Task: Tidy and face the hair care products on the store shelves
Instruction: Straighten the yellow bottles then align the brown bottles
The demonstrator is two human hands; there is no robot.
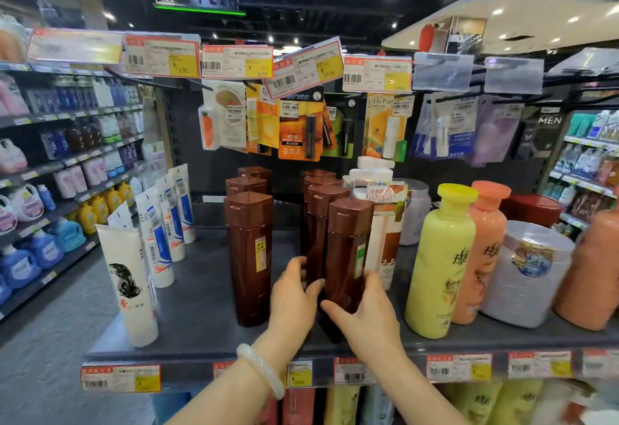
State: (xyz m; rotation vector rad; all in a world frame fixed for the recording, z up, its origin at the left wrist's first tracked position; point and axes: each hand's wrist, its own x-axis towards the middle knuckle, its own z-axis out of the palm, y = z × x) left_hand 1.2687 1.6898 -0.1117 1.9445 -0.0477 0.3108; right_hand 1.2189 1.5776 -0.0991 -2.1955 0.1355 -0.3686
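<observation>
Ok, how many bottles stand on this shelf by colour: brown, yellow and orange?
Brown bottles: 7, in two rows of 3 and 4
Yellow bottle: 1
Orange bottles: 2, one of them cut off at the right edge of the picture
Total: 10

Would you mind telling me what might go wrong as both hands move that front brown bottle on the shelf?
1. The left hand and right hand hold the tall front brown bottle near its base, so its top could tip.
2. More brown bottles stand close behind; a push could topple that row.
3. The yellow bottle stands near the right hand and might get knocked.
</observation>
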